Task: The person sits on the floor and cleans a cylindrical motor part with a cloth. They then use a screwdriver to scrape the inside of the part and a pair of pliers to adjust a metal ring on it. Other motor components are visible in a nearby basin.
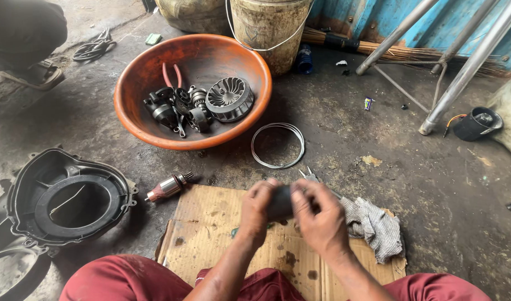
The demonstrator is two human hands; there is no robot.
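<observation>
My left hand [255, 209] and my right hand [318, 214] close together on a small dark part [280, 202], held above a stained cardboard sheet [211, 228]. The part is mostly hidden by my fingers. A grey rag [375, 228] lies on the cardboard to the right of my hands. Metal tips of a small tool [308, 174] stick out just beyond my right hand. A motor armature [167, 188] lies on the floor to the left of the cardboard.
An orange basin [134, 108] holds a finned metal wheel [229, 98], red-handled pliers [172, 75] and dark engine parts. A wire ring [278, 145], a black plastic cover [66, 195], a dirty bucket [269, 30], metal legs [461, 78] and another person's foot [35, 75] surround me.
</observation>
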